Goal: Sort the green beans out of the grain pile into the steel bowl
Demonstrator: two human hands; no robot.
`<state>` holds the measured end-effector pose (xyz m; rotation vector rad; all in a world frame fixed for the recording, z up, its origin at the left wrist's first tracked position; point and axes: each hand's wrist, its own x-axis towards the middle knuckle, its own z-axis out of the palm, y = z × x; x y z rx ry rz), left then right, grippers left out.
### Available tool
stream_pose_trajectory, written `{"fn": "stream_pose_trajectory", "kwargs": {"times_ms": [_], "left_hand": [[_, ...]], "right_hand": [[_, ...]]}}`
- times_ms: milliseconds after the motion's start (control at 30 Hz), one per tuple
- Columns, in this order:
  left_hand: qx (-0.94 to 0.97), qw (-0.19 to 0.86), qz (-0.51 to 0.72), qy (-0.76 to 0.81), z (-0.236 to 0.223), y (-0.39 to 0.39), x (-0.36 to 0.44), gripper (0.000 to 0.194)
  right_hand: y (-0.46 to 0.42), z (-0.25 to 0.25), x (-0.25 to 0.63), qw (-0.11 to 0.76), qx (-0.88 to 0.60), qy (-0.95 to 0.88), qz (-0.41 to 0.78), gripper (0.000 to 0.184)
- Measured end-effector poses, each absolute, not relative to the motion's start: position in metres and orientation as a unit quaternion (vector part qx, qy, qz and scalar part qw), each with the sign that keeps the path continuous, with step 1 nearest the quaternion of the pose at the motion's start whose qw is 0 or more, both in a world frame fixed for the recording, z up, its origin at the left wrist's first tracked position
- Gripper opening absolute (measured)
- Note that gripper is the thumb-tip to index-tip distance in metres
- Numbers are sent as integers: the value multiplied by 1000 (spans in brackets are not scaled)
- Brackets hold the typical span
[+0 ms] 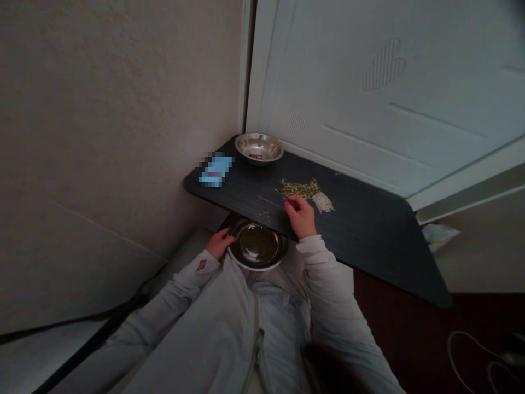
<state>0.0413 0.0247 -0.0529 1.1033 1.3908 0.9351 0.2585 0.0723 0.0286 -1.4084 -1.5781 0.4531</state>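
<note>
My left hand (219, 244) grips the left rim of a metal bowl (256, 266) held at my lap, under the table's near edge. Small greenish grains, too dark to name surely, cover its bottom. Over the table, my right hand (301, 215) has thumb and fingers pinched together; anything between the tips is too small to make out. Just beyond those fingers is a spread of small green grains mixed with white ones (297, 189). A heap of white, rice-like grains (324, 202) lies right of it. Several loose pale grains (263, 214) are scattered near the front edge.
The dark folding-style tabletop (381, 246) stands against a white door (348, 82) and a beige wall (123, 109). At its back left sits a second metal bowl (259, 146), beside a blurred blue item (216, 170). A white cable (463, 335) lies on the floor at right.
</note>
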Motion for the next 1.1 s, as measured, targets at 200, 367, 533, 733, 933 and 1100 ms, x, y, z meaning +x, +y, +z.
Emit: {"fn": "stream_pose_trajectory", "kwargs": {"times_ms": [200, 367, 533, 733, 933, 1100], "left_hand": [[482, 530, 384, 582, -54, 25, 40, 39], [484, 532, 392, 574, -59, 26, 40, 38], [478, 530, 390, 582, -55, 25, 41, 36], [471, 529, 393, 586, -52, 25, 41, 36], [472, 523, 381, 599, -49, 24, 42, 37], [477, 525, 377, 595, -49, 24, 42, 39]], "right_hand": [[72, 25, 269, 528, -584, -561, 256, 17], [63, 27, 280, 530, -604, -522, 285, 15], [53, 29, 288, 513, -609, -531, 288, 12], [46, 29, 292, 470, -563, -573, 366, 7], [42, 28, 296, 452, -536, -593, 397, 5], [41, 30, 294, 440, -549, -604, 374, 5]]}}
